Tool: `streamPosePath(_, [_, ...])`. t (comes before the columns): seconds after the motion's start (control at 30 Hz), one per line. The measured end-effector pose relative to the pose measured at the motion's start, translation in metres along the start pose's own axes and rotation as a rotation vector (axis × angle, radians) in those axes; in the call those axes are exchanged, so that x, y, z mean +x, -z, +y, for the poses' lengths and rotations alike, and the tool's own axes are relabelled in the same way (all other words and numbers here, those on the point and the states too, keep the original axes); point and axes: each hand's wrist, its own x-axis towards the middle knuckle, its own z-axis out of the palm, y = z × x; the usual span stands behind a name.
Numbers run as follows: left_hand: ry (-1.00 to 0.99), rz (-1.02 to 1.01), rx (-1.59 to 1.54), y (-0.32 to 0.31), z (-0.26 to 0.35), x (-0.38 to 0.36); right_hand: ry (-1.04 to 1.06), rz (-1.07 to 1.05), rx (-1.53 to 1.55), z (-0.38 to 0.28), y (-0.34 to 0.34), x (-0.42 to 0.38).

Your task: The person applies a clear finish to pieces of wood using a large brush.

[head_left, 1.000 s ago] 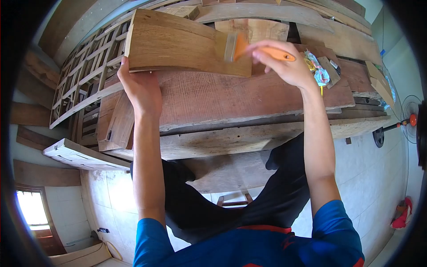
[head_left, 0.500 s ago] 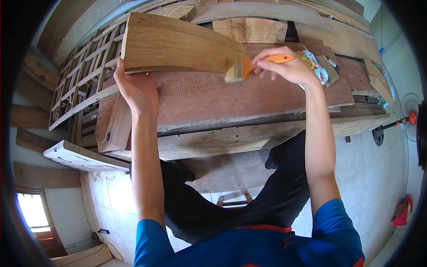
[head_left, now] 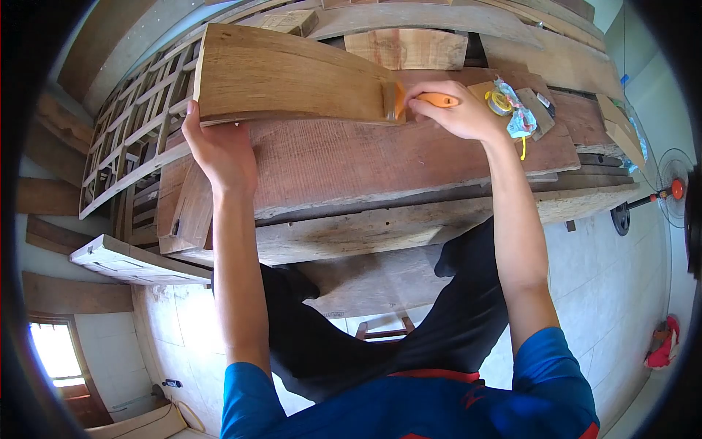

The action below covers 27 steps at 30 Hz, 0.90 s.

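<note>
Seemingly for steadiness, the left hand [head_left: 228,155] grips a curved brown wooden board [head_left: 292,77] while the right hand [head_left: 459,111] grasps an orange-handled paintbrush [head_left: 400,99].

Right grip [head_left: 462,113] on orange brush [head_left: 439,99], left grip [head_left: 224,152] on wooden board [head_left: 292,77].

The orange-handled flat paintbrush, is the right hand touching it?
Touching. The head view shows the right hand gripping the orange-handled flat paintbrush, with no gap between them.

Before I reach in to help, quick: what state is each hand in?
Left hand: holding the curved board by one end.
Right hand: closed, holding the orange-handled brush.
</note>
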Motion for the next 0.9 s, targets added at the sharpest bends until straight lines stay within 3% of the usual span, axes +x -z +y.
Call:
streamPosePath(0.07, [-0.006, 0.001, 0.008, 0.002, 0.000, 0.000, -0.217, -0.097, -0.003, -0.011, 0.004, -0.002])
streamPosePath(0.2, [0.012, -0.013, -0.005, 0.004, 0.000, 0.001, 0.036, 0.236, -0.144, 0.000, -0.010, 0.000])
streamPosePath(0.3, [0.020, -0.011, -0.022, 0.000, 0.001, -0.001, -0.105, 0.022, -0.200, 0.006, -0.011, 0.000])
streamPosePath(0.4, [0.013, -0.016, -0.027, 0.000, 0.002, -0.002, -0.240, 0.005, -0.060, 0.010, -0.010, 0.001])
streamPosePath(0.5, [0.018, -0.022, -0.034, -0.001, 0.002, -0.004, -0.142, 0.167, -0.221, 0.018, -0.017, 0.003])
streamPosePath(0.6, [0.019, -0.027, -0.039, 0.000, 0.002, -0.003, -0.283, -0.042, 0.073, 0.023, -0.005, 0.005])
streamPosePath(0.7, [0.023, -0.031, -0.073, 0.006, -0.001, -0.002, -0.089, 0.285, -0.070, 0.017, -0.010, 0.005])
streamPosePath(0.83, [0.008, -0.004, -0.091, 0.007, -0.005, -0.004, -0.087, 0.169, 0.332, -0.005, 0.008, 0.001])
streamPosePath(0.9, [-0.043, 0.030, -0.070, 0.002, -0.007, -0.008, 0.015, 0.259, 0.450, -0.013, 0.010, 0.001])
